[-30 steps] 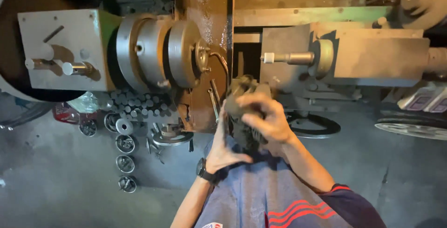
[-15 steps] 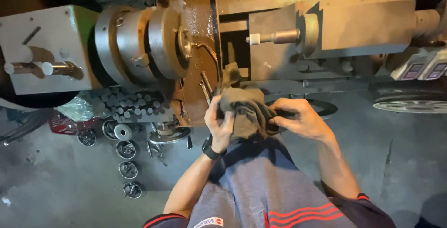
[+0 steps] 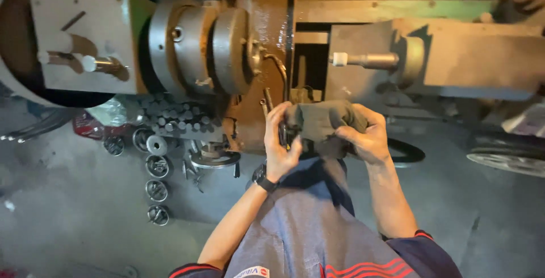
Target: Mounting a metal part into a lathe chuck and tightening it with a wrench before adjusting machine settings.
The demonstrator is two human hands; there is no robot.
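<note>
**Both hands on a dark rag in front of the lathe**

Item 1, dark grey rag (image 3: 321,120): I see it bunched between the two hands, just below the lathe's brown carriage plate (image 3: 272,39) and level with the gap between chuck and tailstock.

Item 2, left hand (image 3: 279,141): fingers curled closed on the rag's left edge, thumb toward the carriage plate; a black wristwatch (image 3: 264,181) sits on the wrist.

Item 3, right hand (image 3: 366,136): fingers folded over the rag's right side, gripping it from above.

Item 4, lathe chuck (image 3: 213,48): round, grey metal, left of the carriage plate, bolted to the pale headstock box (image 3: 93,36) with its white-knobbed lever.

Item 5, tailstock (image 3: 454,56): grey block right of the carriage plate, its spindle (image 3: 366,60) pointing toward the chuck.

Item 6, round metal parts (image 3: 156,167): rings and discs lying on the concrete floor, below the chuck, well left of the hands.

Item 7, dark ring (image 3: 406,153): on the floor below the tailstock, just beside the right wrist.
</note>
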